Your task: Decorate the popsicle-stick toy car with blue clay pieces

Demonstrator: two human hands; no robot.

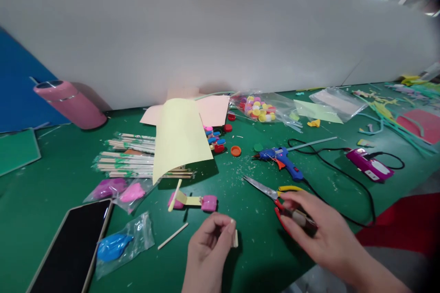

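Observation:
My left hand (211, 249) is closed in a pinch on a small pale piece (235, 239), perhaps a strip of paper or wood; most of it is hidden by the fingers. My right hand (316, 229) has its finger and thumb on the red and yellow handles of the scissors (261, 187), whose blades point away to the left. Something blurred shows inside the right palm. Beyond my left hand sits a small construction of pink clay blocks (209, 203) joined by a pale strip, with a short stick (175, 195) leaning on it. Another stick (173, 236) lies nearby.
A blue glue gun (283, 161) with its cord lies behind the scissors. A phone (68, 249), bagged blue clay (114, 246) and a pink bottle (74, 104) are at left. Yellow paper (180, 137) covers wrapped sticks (127, 165). Bagged bottle caps (257, 109) lie behind.

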